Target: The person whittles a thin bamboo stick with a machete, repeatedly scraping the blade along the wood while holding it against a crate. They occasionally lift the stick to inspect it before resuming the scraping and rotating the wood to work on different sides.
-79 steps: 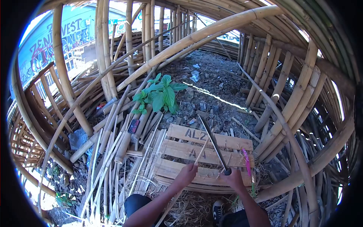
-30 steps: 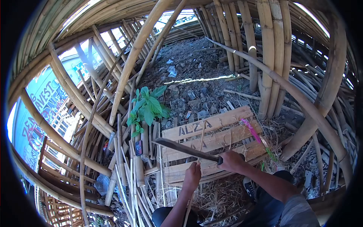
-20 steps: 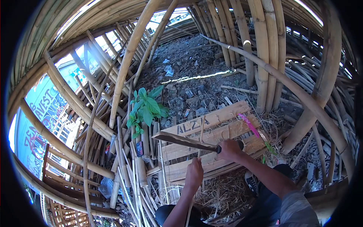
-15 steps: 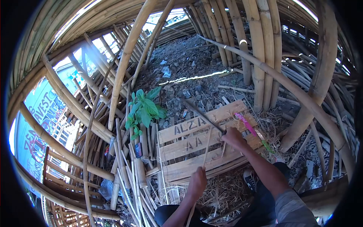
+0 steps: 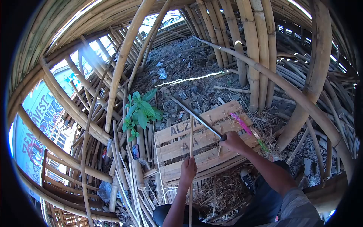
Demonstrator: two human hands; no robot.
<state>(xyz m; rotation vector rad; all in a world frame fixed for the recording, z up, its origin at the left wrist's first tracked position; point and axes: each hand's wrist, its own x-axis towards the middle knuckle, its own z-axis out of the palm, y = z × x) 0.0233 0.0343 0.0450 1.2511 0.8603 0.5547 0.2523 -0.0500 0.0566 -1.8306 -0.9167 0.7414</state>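
My left hand (image 5: 188, 170) is closed around a thin bamboo strip (image 5: 191, 142), which stands nearly upright in view and runs down past my wrist toward my lap. In my right hand (image 5: 231, 142) is the dark handle of a machete (image 5: 197, 117). Its long narrow blade points up and left, crossing close to the strip's upper end. Both are over a slatted wooden crate (image 5: 174, 156) with black stencilled letters on its top. A pink-and-green wrapper-like piece (image 5: 242, 124) lies along the crate's right side.
Split bamboo strips (image 5: 130, 181) and cut lengths lie to the left, beside a leafy green plant (image 5: 141, 110). Straw-like shavings (image 5: 217, 193) cover the ground by my shoe (image 5: 247, 181). A long bamboo pole (image 5: 272, 73) slants across the right; rubble lies beyond the crate.
My left hand has moved left and up, and the strip now stands straighter. The machete blade has shifted left and up, with its flat now catching light.
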